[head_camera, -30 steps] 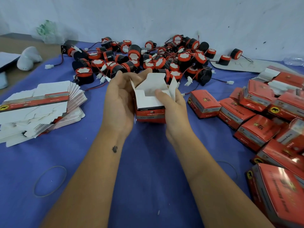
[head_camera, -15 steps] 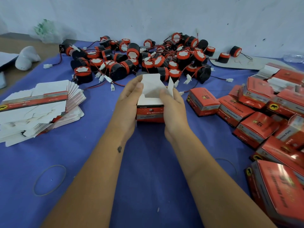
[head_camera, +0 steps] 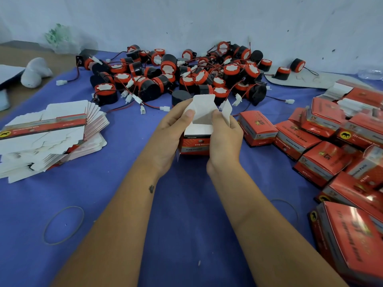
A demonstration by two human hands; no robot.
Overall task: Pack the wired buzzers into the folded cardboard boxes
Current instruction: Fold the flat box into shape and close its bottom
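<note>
Lowered red-and-white cardboard box toward bench; left hand, right hand fingers gripped sides, thumbs tucked flaps. We judged box-forming; next needed buzzer from black-and-red wired pile.

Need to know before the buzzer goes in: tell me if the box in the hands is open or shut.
Open: the box has its white top flaps standing up, with both thumbs inside the mouth.

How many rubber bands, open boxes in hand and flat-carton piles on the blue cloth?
Thin rubber band loops: 2
Open red-and-white cardboard box, gripped by left hand and right hand: 1
Pile of flat unfolded white cartons: 1
Total: 4
</note>
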